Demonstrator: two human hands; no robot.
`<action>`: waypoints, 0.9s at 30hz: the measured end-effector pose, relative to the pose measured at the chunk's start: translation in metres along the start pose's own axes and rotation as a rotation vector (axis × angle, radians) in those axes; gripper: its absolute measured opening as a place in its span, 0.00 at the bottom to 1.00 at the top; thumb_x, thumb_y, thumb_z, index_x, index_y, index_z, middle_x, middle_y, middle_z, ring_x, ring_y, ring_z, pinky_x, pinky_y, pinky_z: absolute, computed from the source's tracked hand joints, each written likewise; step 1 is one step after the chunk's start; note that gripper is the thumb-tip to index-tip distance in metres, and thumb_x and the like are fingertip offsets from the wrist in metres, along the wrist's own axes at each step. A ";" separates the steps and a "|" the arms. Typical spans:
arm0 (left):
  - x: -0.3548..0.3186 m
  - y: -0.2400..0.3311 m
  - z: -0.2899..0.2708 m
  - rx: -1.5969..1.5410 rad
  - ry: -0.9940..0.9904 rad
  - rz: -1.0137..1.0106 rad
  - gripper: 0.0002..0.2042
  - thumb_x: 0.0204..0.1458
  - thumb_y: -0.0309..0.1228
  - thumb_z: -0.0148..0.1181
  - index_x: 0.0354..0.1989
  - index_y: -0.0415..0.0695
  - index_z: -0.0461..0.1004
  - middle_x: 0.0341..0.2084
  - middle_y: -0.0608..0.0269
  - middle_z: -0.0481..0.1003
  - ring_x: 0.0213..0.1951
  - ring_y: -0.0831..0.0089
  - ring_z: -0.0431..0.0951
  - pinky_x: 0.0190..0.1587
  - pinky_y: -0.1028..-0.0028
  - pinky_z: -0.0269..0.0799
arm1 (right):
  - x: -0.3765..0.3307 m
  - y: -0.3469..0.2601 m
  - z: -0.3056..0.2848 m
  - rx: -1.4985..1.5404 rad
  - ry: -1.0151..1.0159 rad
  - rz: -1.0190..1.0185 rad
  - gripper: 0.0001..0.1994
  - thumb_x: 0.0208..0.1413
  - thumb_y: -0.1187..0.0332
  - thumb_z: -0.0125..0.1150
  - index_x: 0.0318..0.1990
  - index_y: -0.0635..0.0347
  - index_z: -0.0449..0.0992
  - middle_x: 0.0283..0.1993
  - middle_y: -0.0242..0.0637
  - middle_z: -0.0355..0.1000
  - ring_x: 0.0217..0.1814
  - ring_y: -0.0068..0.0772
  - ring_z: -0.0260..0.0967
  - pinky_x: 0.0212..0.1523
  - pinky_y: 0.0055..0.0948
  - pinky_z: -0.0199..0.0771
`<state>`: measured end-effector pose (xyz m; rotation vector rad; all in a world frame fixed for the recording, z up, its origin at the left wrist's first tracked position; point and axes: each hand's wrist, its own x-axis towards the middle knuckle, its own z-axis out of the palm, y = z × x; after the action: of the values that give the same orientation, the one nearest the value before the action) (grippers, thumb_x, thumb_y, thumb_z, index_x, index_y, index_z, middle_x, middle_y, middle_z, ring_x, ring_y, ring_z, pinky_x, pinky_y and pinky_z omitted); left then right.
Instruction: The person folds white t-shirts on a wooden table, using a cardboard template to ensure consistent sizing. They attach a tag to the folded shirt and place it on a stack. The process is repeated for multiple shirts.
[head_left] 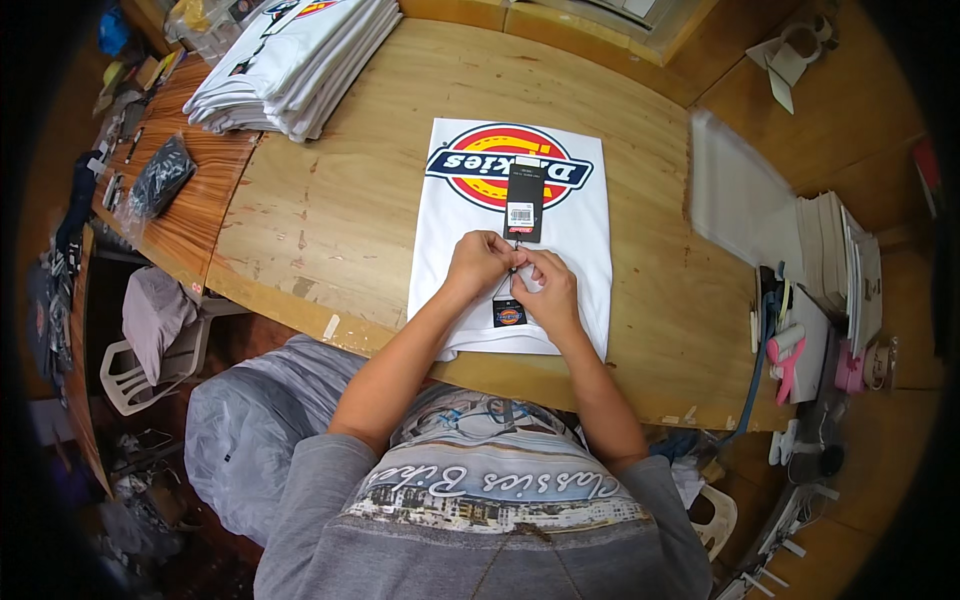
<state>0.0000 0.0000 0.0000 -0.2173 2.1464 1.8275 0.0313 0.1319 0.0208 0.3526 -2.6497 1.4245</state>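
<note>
A folded white T-shirt with a large red, yellow and navy print lies on the wooden table in front of me. On it rests a black hang tag bearing a white barcode sticker. My left hand and my right hand meet just below the tag, fingertips pinched together on its thin dark string. The string runs down toward a black neck label near the shirt's collar. Exactly how the string passes between the fingertips is hidden.
A stack of folded white T-shirts stands at the far left. Nearer is a dark garment in a clear bag. A translucent plastic sheet, a pink-handled tool and stacked papers line the right side. A white chair stands left.
</note>
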 end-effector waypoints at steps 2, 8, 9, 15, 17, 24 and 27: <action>-0.001 -0.001 0.002 -0.024 0.003 -0.006 0.06 0.41 0.23 0.59 0.21 0.33 0.69 0.18 0.58 0.72 0.22 0.77 0.72 0.24 0.81 0.67 | -0.002 0.000 -0.001 -0.014 0.005 -0.020 0.18 0.32 0.77 0.57 0.38 0.64 0.71 0.28 0.37 0.68 0.24 0.30 0.61 0.27 0.25 0.65; -0.006 0.007 0.001 -0.054 0.005 -0.042 0.07 0.42 0.23 0.59 0.19 0.35 0.68 0.18 0.59 0.71 0.21 0.78 0.71 0.24 0.81 0.66 | -0.002 0.003 0.004 0.032 0.038 -0.031 0.18 0.32 0.77 0.57 0.38 0.63 0.72 0.28 0.37 0.68 0.25 0.30 0.61 0.26 0.25 0.65; -0.006 0.009 0.000 -0.037 0.008 -0.045 0.07 0.42 0.24 0.59 0.19 0.35 0.68 0.18 0.59 0.71 0.22 0.78 0.71 0.24 0.81 0.66 | -0.002 0.004 0.005 0.026 0.048 -0.048 0.18 0.32 0.77 0.57 0.38 0.63 0.72 0.28 0.36 0.68 0.24 0.29 0.61 0.26 0.24 0.65; -0.003 0.003 0.001 -0.032 0.004 -0.030 0.07 0.42 0.25 0.59 0.19 0.35 0.68 0.17 0.59 0.71 0.21 0.79 0.70 0.24 0.81 0.66 | -0.002 0.007 0.008 0.019 0.079 -0.091 0.18 0.33 0.78 0.57 0.39 0.62 0.72 0.27 0.35 0.68 0.23 0.25 0.60 0.25 0.21 0.63; -0.003 0.003 0.002 -0.034 0.012 -0.013 0.08 0.42 0.25 0.59 0.20 0.34 0.69 0.17 0.60 0.72 0.21 0.79 0.69 0.24 0.81 0.65 | -0.002 0.007 0.006 0.013 0.070 -0.086 0.18 0.33 0.78 0.57 0.39 0.62 0.72 0.28 0.36 0.68 0.23 0.26 0.60 0.25 0.21 0.63; -0.012 0.028 -0.004 0.260 0.068 0.052 0.09 0.38 0.32 0.62 0.21 0.39 0.72 0.17 0.56 0.73 0.20 0.69 0.73 0.24 0.75 0.66 | -0.014 -0.010 -0.040 -0.011 -0.056 -0.058 0.21 0.40 0.77 0.54 0.47 0.58 0.66 0.40 0.39 0.66 0.38 0.35 0.64 0.37 0.26 0.66; -0.027 0.048 -0.007 0.619 0.212 0.229 0.12 0.37 0.36 0.61 0.25 0.40 0.71 0.20 0.55 0.72 0.22 0.62 0.73 0.25 0.69 0.67 | -0.048 -0.018 -0.061 -0.321 -0.197 -0.292 0.21 0.40 0.73 0.55 0.48 0.56 0.66 0.44 0.37 0.63 0.43 0.35 0.60 0.42 0.31 0.62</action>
<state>0.0093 -0.0004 0.0551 -0.0194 2.8641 1.1874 0.0817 0.1804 0.0589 0.8382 -2.7680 0.9040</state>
